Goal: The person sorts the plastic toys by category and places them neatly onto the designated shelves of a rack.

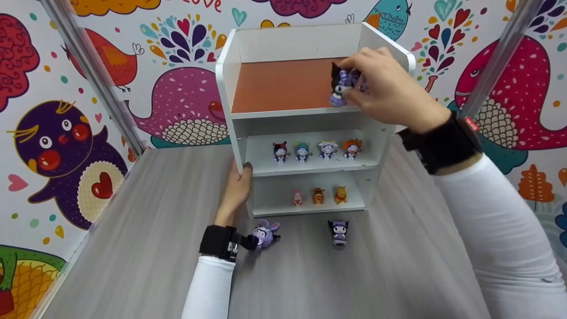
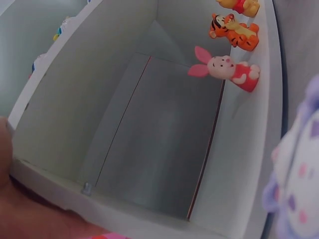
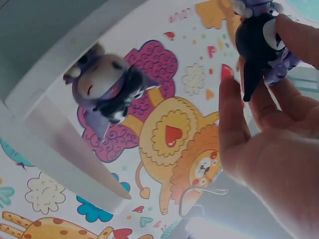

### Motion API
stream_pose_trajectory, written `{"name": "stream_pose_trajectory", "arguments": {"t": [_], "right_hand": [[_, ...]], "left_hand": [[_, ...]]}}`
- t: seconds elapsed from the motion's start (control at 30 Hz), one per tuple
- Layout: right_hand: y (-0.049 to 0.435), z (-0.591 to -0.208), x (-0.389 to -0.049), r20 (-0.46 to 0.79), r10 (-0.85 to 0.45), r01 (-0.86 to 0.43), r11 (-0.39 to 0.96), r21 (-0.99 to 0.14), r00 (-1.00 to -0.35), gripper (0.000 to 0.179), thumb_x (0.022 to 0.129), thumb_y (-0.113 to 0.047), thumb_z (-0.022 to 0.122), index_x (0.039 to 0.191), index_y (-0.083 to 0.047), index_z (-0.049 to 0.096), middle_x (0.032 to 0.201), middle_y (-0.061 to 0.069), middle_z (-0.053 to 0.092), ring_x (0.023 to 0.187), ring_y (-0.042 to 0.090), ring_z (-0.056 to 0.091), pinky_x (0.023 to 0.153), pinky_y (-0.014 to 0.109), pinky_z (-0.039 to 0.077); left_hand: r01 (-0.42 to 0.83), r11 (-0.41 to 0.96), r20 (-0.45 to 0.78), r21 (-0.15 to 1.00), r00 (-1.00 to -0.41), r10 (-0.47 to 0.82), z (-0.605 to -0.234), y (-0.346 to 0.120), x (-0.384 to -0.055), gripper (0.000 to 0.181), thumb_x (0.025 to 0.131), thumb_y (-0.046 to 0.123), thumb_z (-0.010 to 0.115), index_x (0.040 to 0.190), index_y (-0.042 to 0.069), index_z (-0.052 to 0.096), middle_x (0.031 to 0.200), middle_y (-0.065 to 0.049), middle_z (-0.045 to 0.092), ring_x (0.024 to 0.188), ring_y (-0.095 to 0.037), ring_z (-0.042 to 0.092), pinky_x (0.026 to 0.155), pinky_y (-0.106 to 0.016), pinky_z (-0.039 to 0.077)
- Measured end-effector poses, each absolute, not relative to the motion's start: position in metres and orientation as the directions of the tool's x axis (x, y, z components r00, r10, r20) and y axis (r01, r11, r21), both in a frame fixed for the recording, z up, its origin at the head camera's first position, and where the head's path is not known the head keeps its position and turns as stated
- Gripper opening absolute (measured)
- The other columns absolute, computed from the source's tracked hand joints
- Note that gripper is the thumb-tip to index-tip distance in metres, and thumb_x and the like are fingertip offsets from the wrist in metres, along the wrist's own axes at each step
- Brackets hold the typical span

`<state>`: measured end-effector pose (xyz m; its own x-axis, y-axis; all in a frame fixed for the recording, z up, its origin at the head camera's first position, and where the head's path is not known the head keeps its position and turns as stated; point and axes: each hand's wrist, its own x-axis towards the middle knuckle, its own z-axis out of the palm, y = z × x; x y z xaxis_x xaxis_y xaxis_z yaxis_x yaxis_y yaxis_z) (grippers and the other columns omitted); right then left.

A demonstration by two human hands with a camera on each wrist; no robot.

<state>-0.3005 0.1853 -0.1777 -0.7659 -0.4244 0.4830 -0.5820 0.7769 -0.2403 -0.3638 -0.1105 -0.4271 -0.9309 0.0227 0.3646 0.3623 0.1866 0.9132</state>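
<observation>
My right hand (image 1: 383, 86) pinches a black-and-purple figurine (image 1: 339, 91) between thumb and fingers, at the right front of the shelf unit's brown top level. The right wrist view shows the dark back of its head (image 3: 254, 42). Another purple-hooded figurine (image 3: 107, 89) stands at the shelf edge in that view. My left hand (image 1: 234, 190) grips the left side panel of the white shelf unit (image 1: 223, 84), thumb on its front edge. Near my left wrist, a purple rabbit-eared figurine (image 1: 264, 234) lies on the table. A black-eared purple figurine (image 1: 339, 232) is farther right.
Several small blue-and-white figurines (image 1: 302, 152) line the middle shelf. Below them stand a pink piglet figurine (image 1: 297, 198), a tiger figurine (image 1: 318, 196) and a yellow bear figurine (image 1: 340, 195). The grey table (image 1: 168, 248) meets cartoon-printed walls (image 1: 110, 26) and metal posts (image 1: 95, 75).
</observation>
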Motion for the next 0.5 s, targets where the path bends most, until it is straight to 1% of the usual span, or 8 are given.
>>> {"name": "stream_pose_trajectory", "arguments": {"t": [0.13,0.23,0.33,0.5], "right_hand": [[0.182,-0.173,-0.315,0.496,-0.385,-0.530,0.826,-0.190,-0.778,0.042,0.094,-0.005,0.063,0.135,0.001,0.057,0.130,0.022,0.060,0.130,0.036,0.037,0.110,0.055,0.032],[0.179,-0.174,-0.325,0.501,-0.367,-0.505,0.846,-0.170,-0.784,0.042,0.093,-0.003,0.062,0.135,0.002,0.058,0.131,0.023,0.061,0.131,0.036,0.036,0.110,0.056,0.023],[0.177,-0.177,-0.332,0.499,-0.346,-0.476,0.865,-0.158,-0.794,0.042,0.093,-0.002,0.061,0.135,0.002,0.058,0.132,0.024,0.060,0.131,0.037,0.034,0.110,0.057,0.019],[0.175,-0.180,-0.340,0.501,-0.320,-0.437,0.889,-0.135,-0.804,0.040,0.094,-0.003,0.060,0.133,0.003,0.060,0.132,0.025,0.060,0.131,0.038,0.033,0.111,0.059,0.017]], "left_hand": [[0.358,0.177,0.359,0.917,-0.933,0.030,-0.428,-0.110,-0.364,0.056,0.103,0.010,0.036,0.155,-0.006,0.022,0.158,-0.032,0.029,0.150,-0.044,0.025,0.124,-0.059,0.017],[0.363,0.177,0.364,0.915,-0.931,0.029,-0.427,-0.110,-0.364,0.056,0.103,0.010,0.036,0.155,-0.005,0.021,0.159,-0.032,0.028,0.150,-0.044,0.023,0.124,-0.060,0.016],[0.361,0.177,0.361,0.916,-0.932,0.030,-0.427,-0.110,-0.365,0.057,0.103,0.011,0.036,0.156,-0.004,0.019,0.161,-0.031,0.025,0.152,-0.044,0.020,0.124,-0.060,0.014],[0.351,0.198,0.352,0.915,-0.936,0.030,-0.428,-0.111,-0.365,0.060,0.104,0.013,0.036,0.159,-0.002,0.015,0.162,-0.029,0.022,0.152,-0.042,0.019,0.125,-0.057,0.015]]}}
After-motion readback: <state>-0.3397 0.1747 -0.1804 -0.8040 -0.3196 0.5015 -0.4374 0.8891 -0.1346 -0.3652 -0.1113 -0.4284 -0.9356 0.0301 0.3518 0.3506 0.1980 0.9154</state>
